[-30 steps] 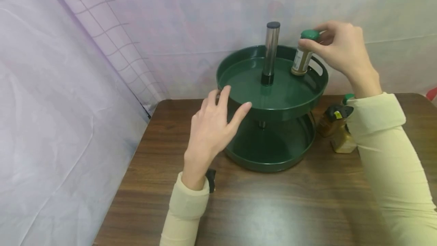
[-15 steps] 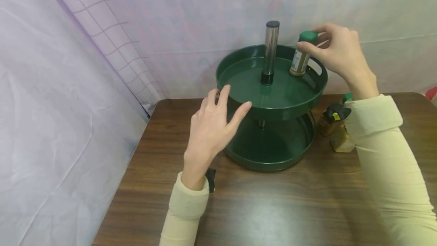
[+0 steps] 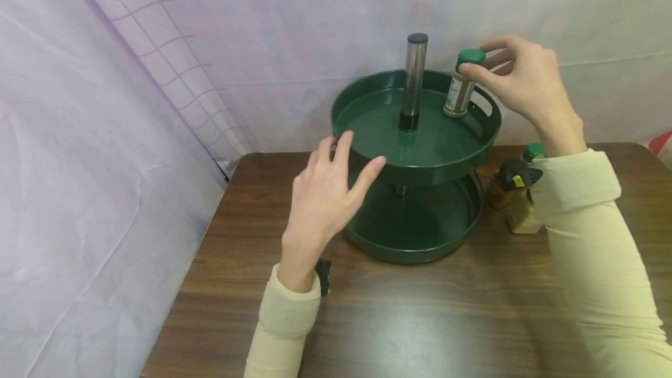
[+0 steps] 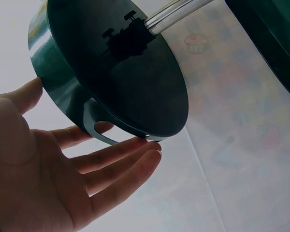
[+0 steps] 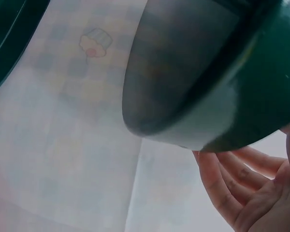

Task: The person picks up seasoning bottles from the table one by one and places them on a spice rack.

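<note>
My right hand pinches a small spice jar by its green cap, thumb in front and fingers behind. The jar leans slightly, its base at the floor of the upper tier of a dark green two-tier round tray stand, near the right-hand handle slot. My left hand is at the upper tier's front left rim. In the left wrist view, the fingers of my left hand extend along the tray wall around a handle slot, with fingertips touching it. The right wrist view shows the tray's underside, which hides the jar.
A metal post rises through the stand's middle. The lower tier sits on the wooden table. Right of it, partly behind my right sleeve, stand a black-capped bottle, a yellowish jar and a green-capped one. Fabric hangs behind.
The spice jar and my right hand have shifted very slightly left, and the cap sits a touch lower. My left hand stays in place on the tray.
</note>
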The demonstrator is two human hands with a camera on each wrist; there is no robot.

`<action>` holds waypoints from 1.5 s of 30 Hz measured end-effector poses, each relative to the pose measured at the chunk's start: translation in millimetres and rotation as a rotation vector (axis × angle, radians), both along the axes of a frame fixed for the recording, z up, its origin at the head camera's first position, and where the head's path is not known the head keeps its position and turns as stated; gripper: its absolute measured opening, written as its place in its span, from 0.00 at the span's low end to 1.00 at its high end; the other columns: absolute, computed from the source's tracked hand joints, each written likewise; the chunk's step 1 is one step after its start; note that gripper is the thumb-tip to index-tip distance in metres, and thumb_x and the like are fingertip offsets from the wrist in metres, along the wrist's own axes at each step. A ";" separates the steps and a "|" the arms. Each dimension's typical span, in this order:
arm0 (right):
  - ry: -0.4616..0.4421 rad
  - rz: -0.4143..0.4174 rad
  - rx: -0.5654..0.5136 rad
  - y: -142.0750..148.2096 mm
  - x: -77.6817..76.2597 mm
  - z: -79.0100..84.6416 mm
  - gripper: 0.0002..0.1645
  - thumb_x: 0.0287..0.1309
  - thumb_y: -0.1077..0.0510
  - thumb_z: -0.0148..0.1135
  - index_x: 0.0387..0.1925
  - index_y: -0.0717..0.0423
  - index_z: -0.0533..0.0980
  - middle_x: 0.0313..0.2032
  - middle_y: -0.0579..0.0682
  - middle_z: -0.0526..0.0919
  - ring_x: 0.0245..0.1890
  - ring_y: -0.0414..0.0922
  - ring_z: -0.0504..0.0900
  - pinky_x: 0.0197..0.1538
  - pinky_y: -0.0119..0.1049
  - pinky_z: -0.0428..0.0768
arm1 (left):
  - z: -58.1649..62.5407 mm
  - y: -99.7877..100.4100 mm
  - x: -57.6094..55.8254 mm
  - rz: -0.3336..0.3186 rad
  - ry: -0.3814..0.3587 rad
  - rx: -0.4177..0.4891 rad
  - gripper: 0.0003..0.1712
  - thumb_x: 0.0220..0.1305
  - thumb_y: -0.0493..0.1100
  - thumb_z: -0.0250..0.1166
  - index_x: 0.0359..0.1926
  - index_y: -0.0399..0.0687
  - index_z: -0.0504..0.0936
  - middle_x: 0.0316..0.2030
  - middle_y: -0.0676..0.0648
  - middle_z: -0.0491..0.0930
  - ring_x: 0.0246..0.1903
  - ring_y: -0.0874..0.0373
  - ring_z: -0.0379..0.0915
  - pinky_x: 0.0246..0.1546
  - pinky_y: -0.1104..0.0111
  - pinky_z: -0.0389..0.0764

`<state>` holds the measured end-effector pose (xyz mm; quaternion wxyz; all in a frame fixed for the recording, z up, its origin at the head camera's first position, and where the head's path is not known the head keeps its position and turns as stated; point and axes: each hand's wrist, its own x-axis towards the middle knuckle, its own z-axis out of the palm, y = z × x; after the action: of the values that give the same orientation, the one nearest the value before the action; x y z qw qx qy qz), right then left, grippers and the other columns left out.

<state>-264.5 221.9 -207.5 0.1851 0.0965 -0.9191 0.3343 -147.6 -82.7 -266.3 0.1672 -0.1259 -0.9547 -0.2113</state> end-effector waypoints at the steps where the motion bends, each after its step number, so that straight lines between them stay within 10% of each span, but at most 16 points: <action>1: 0.003 -0.008 0.001 1.2 0.9 0.6 0.42 0.65 0.35 0.61 0.71 0.54 0.68 0.59 0.63 0.79 0.55 0.66 0.79 0.55 0.64 0.74 | 0.1 0.2 -0.2 -0.001 0.001 0.000 0.45 0.72 0.74 0.44 0.76 0.49 0.60 0.69 0.36 0.65 0.62 0.42 0.70 0.47 0.47 0.81; 9: 0.054 -0.074 0.003 14.0 11.2 0.3 0.39 0.64 0.35 0.61 0.70 0.49 0.71 0.58 0.60 0.81 0.54 0.60 0.80 0.44 0.29 0.74 | 0.3 0.6 -0.6 -0.008 0.002 0.001 0.45 0.72 0.74 0.44 0.76 0.49 0.60 0.69 0.37 0.65 0.62 0.42 0.70 0.47 0.48 0.81; 18: 0.102 -0.118 -0.005 27.8 24.1 -4.8 0.37 0.64 0.35 0.63 0.68 0.48 0.73 0.57 0.61 0.82 0.49 0.39 0.83 0.40 0.20 0.70 | 0.3 -2.6 -2.1 -0.002 0.006 0.000 0.46 0.72 0.74 0.43 0.76 0.49 0.61 0.69 0.37 0.65 0.62 0.42 0.70 0.46 0.47 0.81; 25: 0.106 -0.195 0.033 42.7 31.7 -9.5 0.37 0.65 0.36 0.61 0.69 0.49 0.72 0.57 0.61 0.82 0.48 0.44 0.84 0.37 0.19 0.66 | 1.8 -5.8 -2.6 0.005 0.001 -0.002 0.46 0.72 0.74 0.43 0.76 0.49 0.60 0.69 0.37 0.65 0.62 0.42 0.70 0.47 0.47 0.81; 32: 0.096 -0.231 0.033 64.5 36.9 -18.6 0.37 0.65 0.37 0.62 0.67 0.53 0.73 0.56 0.65 0.81 0.29 0.13 0.60 0.35 0.17 0.62 | 1.9 -6.8 -1.9 0.003 -0.002 0.000 0.46 0.72 0.74 0.43 0.76 0.48 0.60 0.69 0.37 0.65 0.62 0.42 0.69 0.48 0.46 0.80; 35: 0.082 -0.247 0.046 73.1 38.6 -23.3 0.38 0.66 0.37 0.61 0.68 0.56 0.72 0.57 0.67 0.80 0.39 0.29 0.82 0.33 0.17 0.60 | 1.7 -6.5 -1.5 0.001 0.000 -0.001 0.46 0.72 0.74 0.43 0.76 0.48 0.60 0.69 0.37 0.65 0.62 0.42 0.70 0.47 0.46 0.80; 38: 0.070 -0.261 0.063 80.9 39.5 -28.4 0.38 0.67 0.38 0.60 0.68 0.58 0.72 0.57 0.68 0.79 0.50 0.63 0.83 0.32 0.19 0.60 | 1.6 -6.1 -1.4 0.000 0.005 0.002 0.46 0.72 0.74 0.44 0.76 0.48 0.61 0.69 0.36 0.65 0.62 0.41 0.70 0.47 0.46 0.81; 45: 0.017 -0.266 0.075 100.5 39.3 -41.1 0.39 0.68 0.39 0.61 0.68 0.63 0.70 0.57 0.72 0.78 0.49 0.65 0.83 0.28 0.17 0.57 | 1.5 -6.3 -1.6 0.000 0.004 0.007 0.45 0.72 0.73 0.44 0.76 0.48 0.60 0.68 0.36 0.65 0.61 0.41 0.70 0.47 0.46 0.80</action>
<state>-225.2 322.4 -248.6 0.2319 -0.0163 -0.9340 0.2714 -149.2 -89.0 -264.7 0.1695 -0.1258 -0.9537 -0.2144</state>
